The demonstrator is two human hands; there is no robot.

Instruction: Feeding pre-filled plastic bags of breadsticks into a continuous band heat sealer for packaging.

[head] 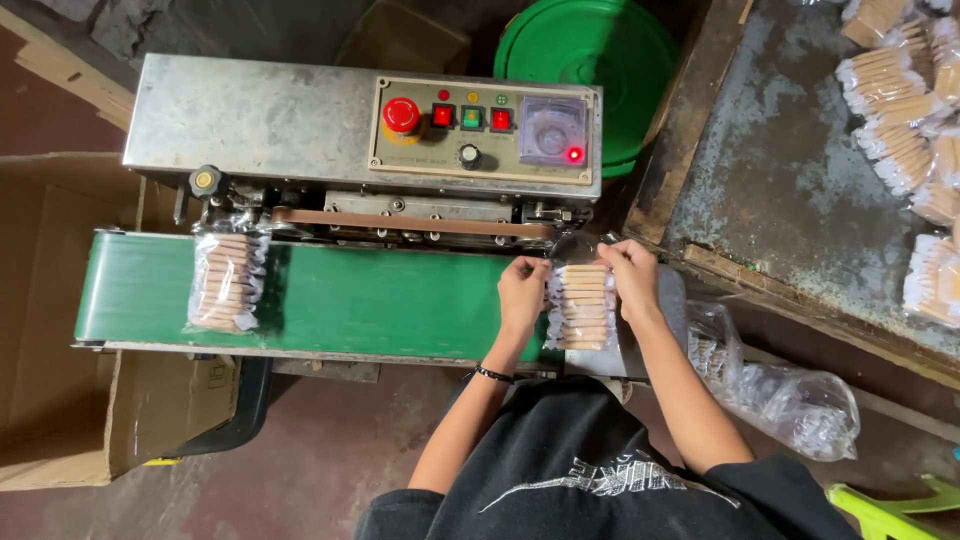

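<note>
Reddish concrete floor showing dusty wear. Cardboard boxes sitting at left. Worn, rusting metal table standing at right. Green plastic lid lying behind the machine.

Packet stacks cut off at right edge; cardboard box cut left (panel print unreadable).
</note>
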